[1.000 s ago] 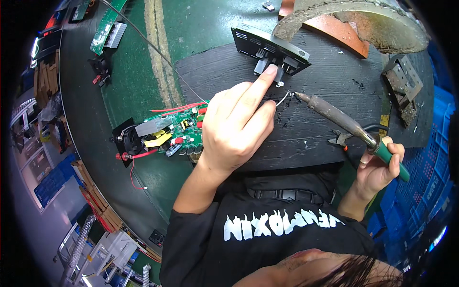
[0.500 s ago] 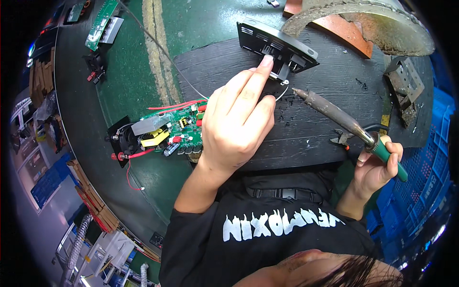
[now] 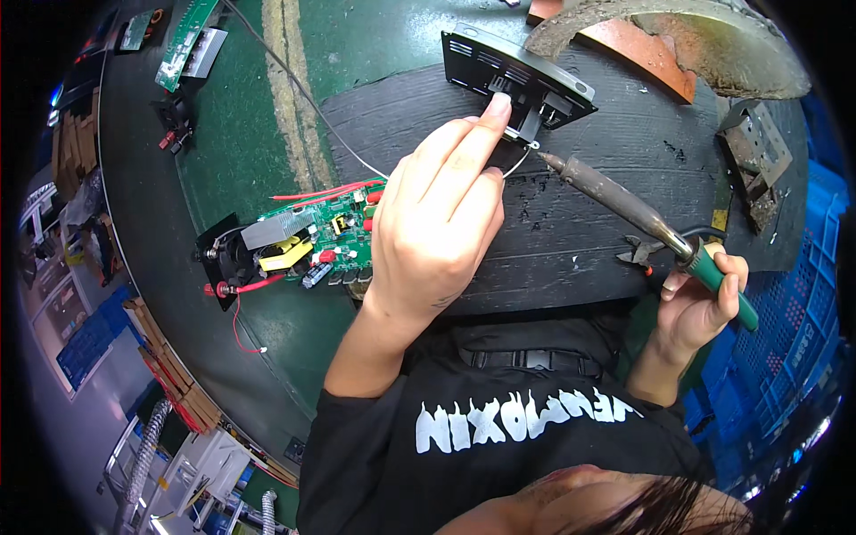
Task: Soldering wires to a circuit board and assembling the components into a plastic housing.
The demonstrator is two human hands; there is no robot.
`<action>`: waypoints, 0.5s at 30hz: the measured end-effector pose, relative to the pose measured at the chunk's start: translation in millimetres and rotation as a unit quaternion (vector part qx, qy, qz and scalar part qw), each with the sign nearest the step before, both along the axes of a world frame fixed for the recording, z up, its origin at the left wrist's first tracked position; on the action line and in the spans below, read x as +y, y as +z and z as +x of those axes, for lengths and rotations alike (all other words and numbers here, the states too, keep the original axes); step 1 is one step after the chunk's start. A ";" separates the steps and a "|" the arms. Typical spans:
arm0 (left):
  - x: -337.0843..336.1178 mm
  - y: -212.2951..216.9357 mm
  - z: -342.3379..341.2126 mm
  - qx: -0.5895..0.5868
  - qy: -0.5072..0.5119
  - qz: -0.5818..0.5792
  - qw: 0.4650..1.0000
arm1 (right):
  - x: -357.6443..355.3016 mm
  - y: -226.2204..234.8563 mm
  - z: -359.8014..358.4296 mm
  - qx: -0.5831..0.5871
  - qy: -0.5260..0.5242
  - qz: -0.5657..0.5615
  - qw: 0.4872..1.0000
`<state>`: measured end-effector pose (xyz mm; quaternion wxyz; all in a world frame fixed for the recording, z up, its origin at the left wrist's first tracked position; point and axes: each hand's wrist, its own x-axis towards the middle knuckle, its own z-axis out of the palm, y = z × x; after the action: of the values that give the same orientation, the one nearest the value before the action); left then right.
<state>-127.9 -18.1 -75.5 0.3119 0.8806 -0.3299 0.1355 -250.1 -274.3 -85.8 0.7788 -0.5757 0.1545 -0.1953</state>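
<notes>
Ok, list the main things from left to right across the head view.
Black part with red terminals, red-wired circuit board, left hand, black slotted panel, soldering iron, metal bracket.

There're 2 hands [image 3: 437,214], 1 sldr iron [image 3: 629,203], 1 slotted blk panel [image 3: 517,69], 1 metal brkt [image 3: 756,162] & 1 blk mat [image 3: 580,290].

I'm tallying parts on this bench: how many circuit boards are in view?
3: a board beside the left hand, partly hidden by it; a long board at upper left; a smaller board just left of that. More may be hidden.
</notes>
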 end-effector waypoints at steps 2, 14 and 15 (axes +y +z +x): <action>0.1 -3.4 1.2 -0.037 0.002 -0.003 0.999 | 2.1 -0.6 0.4 0.000 -0.023 0.003 1.000; 0.7 -7.5 2.7 -0.060 0.001 -0.004 0.998 | 4.0 -3.6 4.7 -0.006 0.005 0.018 1.000; 0.7 -7.6 2.9 -0.061 0.000 -0.004 0.998 | 4.0 -3.5 4.7 -0.001 0.008 0.017 1.000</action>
<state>-125.0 -17.4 -83.1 0.2949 0.8695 -0.3474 0.1905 -245.5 -270.3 -89.3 0.7902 -0.5635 0.1523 -0.1866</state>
